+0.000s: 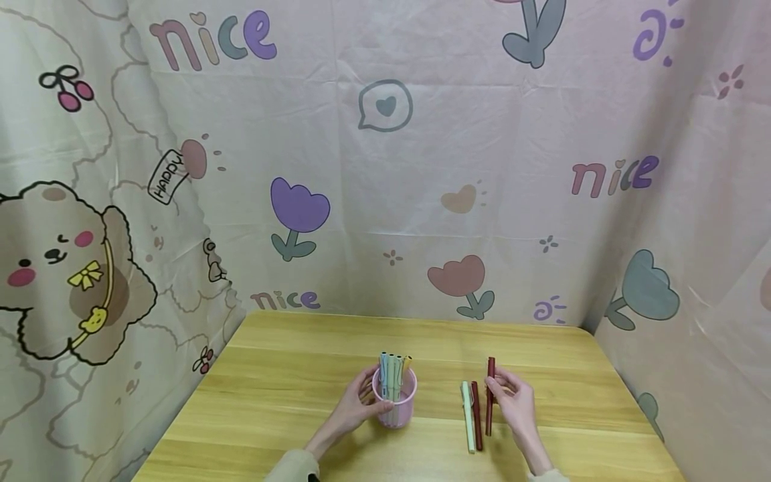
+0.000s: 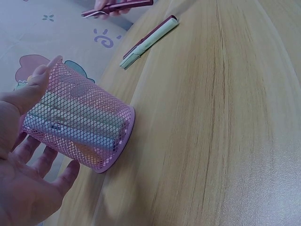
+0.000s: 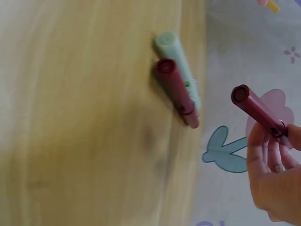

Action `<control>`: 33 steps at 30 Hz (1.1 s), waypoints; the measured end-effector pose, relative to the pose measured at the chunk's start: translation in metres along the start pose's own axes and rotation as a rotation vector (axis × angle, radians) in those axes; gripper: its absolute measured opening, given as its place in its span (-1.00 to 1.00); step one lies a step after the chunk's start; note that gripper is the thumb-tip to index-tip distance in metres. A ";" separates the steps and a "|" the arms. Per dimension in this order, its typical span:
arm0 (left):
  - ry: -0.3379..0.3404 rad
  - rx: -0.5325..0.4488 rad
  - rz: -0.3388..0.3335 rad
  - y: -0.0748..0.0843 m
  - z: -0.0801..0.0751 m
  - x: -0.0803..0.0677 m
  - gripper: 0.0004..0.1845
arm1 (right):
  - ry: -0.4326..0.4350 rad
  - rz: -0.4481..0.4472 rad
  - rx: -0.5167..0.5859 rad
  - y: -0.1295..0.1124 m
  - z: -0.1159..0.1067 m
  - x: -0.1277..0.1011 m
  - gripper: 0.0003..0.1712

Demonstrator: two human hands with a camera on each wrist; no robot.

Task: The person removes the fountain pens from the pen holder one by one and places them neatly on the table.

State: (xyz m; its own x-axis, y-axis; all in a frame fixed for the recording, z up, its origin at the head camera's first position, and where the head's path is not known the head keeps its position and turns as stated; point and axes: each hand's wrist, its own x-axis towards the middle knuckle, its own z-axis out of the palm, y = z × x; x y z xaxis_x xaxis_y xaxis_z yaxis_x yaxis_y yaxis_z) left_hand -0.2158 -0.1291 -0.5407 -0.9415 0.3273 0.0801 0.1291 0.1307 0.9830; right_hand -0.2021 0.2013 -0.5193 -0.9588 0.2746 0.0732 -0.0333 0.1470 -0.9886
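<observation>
Nearest the person, two pens lie side by side on the wooden desk (image 1: 289,402): a pale green pen (image 1: 468,416) and, touching it on its right, a dark red pen (image 1: 476,415). Just beside them the right hand (image 1: 512,400) pinches a second dark red pen (image 1: 490,395) between thumb and fingertips, lifted clear of the desk with its far end pointing away from the person. A little further left, the left hand (image 1: 357,405) steadies a pink mesh pen cup (image 1: 394,398), thumb on the rim and fingers curved round its wall. The cup stands upright near the middle of the desk and already carries several pastel pens (image 1: 393,371), caps up. Behind everything hangs a cartoon-printed cloth backdrop (image 1: 385,167).

It looks like the loose pens are being gathered into the cup, and this one is at the carrying stage. I judge the next move calls for swinging the held pen leftward over the rim, tipping it upright and finding a gap among the pens already standing there, while the other hand keeps the light cup from tipping.
</observation>
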 end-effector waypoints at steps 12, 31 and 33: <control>-0.001 -0.018 -0.010 0.000 0.000 0.000 -0.01 | -0.048 0.097 0.041 0.015 -0.003 0.004 -0.49; 0.001 -0.006 -0.019 0.001 0.000 -0.001 0.01 | -0.058 0.152 -0.020 0.031 -0.005 0.008 -0.54; 0.000 -0.002 -0.018 0.001 0.000 -0.001 0.01 | -0.061 0.152 -0.048 0.032 -0.006 0.009 -0.53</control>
State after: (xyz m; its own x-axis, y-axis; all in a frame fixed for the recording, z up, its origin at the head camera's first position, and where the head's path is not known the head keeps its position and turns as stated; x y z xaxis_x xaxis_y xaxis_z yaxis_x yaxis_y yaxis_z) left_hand -0.2149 -0.1294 -0.5393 -0.9436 0.3252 0.0626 0.1118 0.1347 0.9846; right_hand -0.2102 0.2144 -0.5498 -0.9673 0.2388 -0.0859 0.1250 0.1539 -0.9801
